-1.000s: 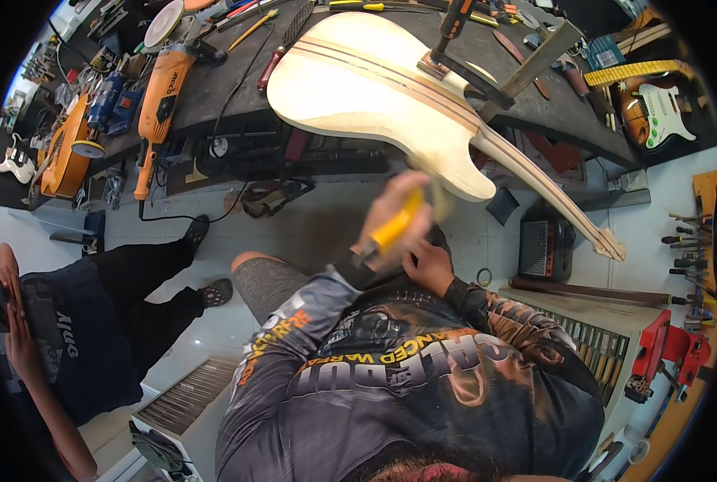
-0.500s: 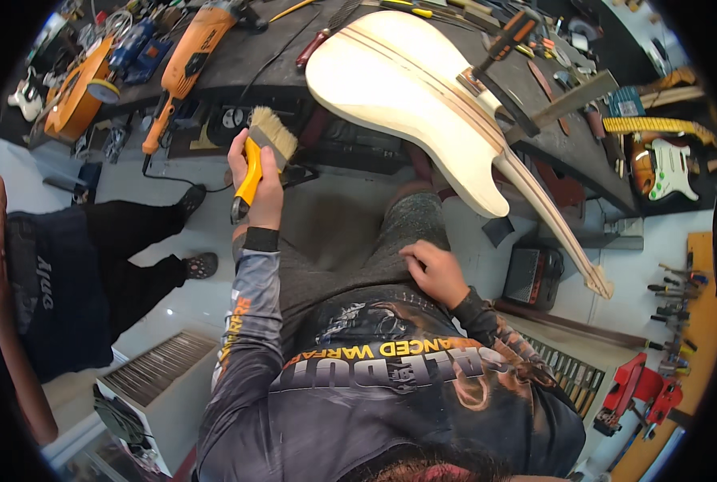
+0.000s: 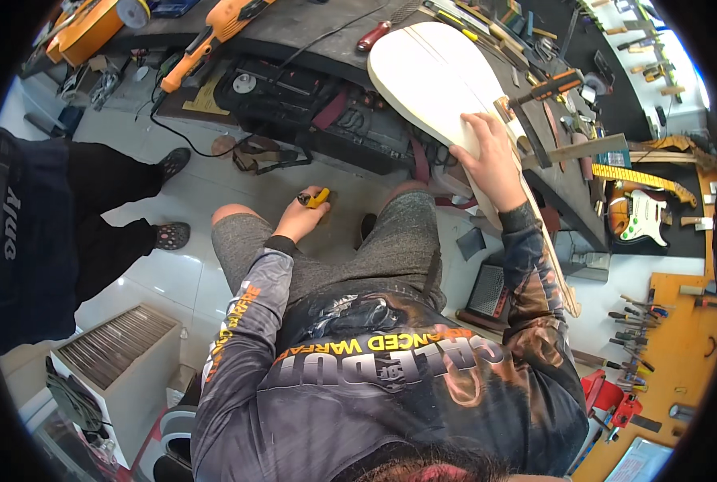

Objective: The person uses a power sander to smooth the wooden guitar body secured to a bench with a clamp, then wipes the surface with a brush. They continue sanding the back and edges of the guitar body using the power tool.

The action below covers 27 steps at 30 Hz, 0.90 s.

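Low over my lap, my left hand (image 3: 298, 218) is closed round the yellow handle of a flat brush (image 3: 318, 198); its bristles are hidden from sight. A pale, unfinished guitar body (image 3: 435, 76) lies at the bench edge, its striped neck (image 3: 553, 261) reaching toward me on the right. Upon the body's near part rests my right hand (image 3: 493, 161), fingers spread and holding nothing loose. Beside that hand, a bar clamp (image 3: 547, 90) with an orange and black handle grips the guitar at the bench.
An orange power tool (image 3: 218, 36) and a red-handled tool (image 3: 373, 36) lie on the dark workbench (image 3: 318, 36). Another person in dark trousers (image 3: 109, 189) stands at left. A finished sunburst guitar (image 3: 644, 217) and a tool board (image 3: 672, 353) are at right.
My left hand has lowered the brush toward my lap, turning its bristles out of sight. My right hand has moved from my lap onto the guitar body. The view has shifted.
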Tool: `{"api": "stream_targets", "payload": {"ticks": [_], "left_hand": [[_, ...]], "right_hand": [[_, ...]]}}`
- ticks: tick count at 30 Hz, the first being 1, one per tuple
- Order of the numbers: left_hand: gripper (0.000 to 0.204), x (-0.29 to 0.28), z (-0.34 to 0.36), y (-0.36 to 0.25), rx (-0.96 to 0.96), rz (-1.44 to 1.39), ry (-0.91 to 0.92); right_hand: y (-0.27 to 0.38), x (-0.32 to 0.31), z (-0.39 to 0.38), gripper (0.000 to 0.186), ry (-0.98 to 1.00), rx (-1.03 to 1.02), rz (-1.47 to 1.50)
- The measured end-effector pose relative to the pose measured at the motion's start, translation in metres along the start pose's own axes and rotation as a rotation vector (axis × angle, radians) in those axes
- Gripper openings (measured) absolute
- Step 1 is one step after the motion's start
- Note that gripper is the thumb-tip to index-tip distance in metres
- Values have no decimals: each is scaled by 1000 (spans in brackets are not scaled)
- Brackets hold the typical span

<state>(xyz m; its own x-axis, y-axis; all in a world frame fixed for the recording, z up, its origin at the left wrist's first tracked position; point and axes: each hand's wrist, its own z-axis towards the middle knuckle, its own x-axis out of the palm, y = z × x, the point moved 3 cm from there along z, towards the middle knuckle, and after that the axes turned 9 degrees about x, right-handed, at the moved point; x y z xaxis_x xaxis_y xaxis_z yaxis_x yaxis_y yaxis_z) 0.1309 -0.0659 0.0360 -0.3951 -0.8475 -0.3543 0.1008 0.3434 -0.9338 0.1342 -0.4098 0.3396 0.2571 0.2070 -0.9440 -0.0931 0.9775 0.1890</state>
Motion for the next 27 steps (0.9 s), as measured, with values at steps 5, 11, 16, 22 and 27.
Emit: {"api": "stream_targets", "payload": {"ticks": [5, 11, 16, 22, 27], "left_hand": [[50, -14, -1, 23, -178, 50, -18], [49, -13, 4, 27, -187, -46, -23], [49, -9, 8, 25, -204, -69, 28], [49, -7, 11, 33, -202, -103, 42], [51, -12, 6, 35, -218, -115, -8]], "right_hand": [[14, 6, 14, 69, 11, 24, -83], [15, -3, 12, 68, 33, -25, -61], [13, 3, 8, 68, 46, 38, -16], [16, 34, -38, 83, -4, 18, -315], [59, 53, -44, 94, -66, 224, -415]]}}
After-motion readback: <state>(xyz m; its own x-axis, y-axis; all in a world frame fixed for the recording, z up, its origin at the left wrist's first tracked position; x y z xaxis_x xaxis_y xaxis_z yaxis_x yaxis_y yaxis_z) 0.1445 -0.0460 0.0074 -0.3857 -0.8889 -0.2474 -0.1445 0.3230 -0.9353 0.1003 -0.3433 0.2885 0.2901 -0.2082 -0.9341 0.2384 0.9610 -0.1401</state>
